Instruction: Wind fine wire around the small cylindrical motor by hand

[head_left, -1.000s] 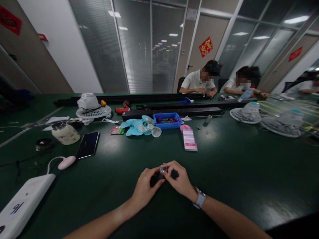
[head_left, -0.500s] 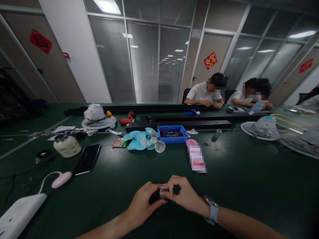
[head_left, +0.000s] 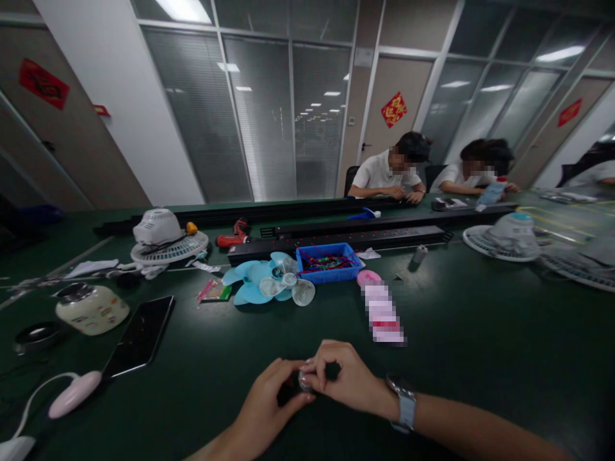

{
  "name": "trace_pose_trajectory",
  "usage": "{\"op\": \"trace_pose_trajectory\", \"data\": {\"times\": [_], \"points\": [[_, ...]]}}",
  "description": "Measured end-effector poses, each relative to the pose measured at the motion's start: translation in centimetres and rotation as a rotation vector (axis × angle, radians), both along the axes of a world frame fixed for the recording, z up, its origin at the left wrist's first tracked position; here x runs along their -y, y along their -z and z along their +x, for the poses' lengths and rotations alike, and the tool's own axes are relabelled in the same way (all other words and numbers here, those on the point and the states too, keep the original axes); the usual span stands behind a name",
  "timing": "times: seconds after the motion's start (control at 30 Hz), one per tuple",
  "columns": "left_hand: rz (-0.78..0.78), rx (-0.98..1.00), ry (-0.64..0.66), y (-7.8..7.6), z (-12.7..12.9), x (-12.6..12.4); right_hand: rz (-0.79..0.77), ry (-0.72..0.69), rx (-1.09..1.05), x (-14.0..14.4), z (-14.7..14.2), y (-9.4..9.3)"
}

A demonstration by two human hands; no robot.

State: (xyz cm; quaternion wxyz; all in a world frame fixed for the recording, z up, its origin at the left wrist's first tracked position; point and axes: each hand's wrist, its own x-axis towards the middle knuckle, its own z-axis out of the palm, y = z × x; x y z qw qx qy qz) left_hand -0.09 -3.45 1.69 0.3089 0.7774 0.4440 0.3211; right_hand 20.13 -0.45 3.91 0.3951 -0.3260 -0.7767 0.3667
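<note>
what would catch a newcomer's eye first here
Both hands meet low in the middle, the left hand and right hand pinching a small dark part between their fingertips. Behind them on the green table lie pale blue fan blades beside a blue tray.

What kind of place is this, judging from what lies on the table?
Probably a small assembly workshop set up in an office: a long green table carries fan grilles with motors, loose blue fan blades and a blue parts bin, while other people work before glass partitions.
</note>
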Motion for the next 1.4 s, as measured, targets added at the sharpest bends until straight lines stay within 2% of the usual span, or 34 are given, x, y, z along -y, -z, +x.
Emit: {"op": "trace_pose_trajectory", "data": {"times": [0.27, 0.43, 0.5, 0.73, 0.83, 1.1, 1.2, 1.33, 1.4], "points": [[-0.001, -0.008, -0.025, 0.4, 0.2, -0.4, 0.007, -0.013, -0.031, -0.6, -0.3, 0.0], [-0.012, 0.025, -0.011, 0.8, 0.0, -0.6, 0.152, -0.054, 0.028, -0.9, -0.1, -0.1], [-0.031, 0.018, 0.005, 0.7, -0.1, -0.9, 0.154, -0.06, 0.019, -1.0, -0.1, -0.3], [0.004, 0.006, 0.036, 1.3, -0.2, -1.4, -0.001, -0.116, -0.03, -1.2, 0.1, -0.7], [-0.003, -0.007, 0.046, 1.6, -0.3, -1.3, -0.025, -0.094, -0.04, -1.2, 0.1, -0.6], [-0.044, -0.043, -0.031, 0.5, 0.7, -0.4, -0.057, -0.075, -0.049, -0.7, -0.1, -0.6], [-0.042, -0.048, -0.041, 0.5, 0.9, -0.3, -0.146, -0.053, -0.086, -0.7, -0.2, -0.4], [-0.024, -0.034, 0.002, 0.9, 0.8, -0.4, -0.315, -0.031, -0.09, -0.9, -0.1, -0.1], [-0.019, -0.022, 0.024, 1.0, 0.6, -0.5, -0.35, -0.035, -0.086, -0.9, 0.0, -0.1]]}}
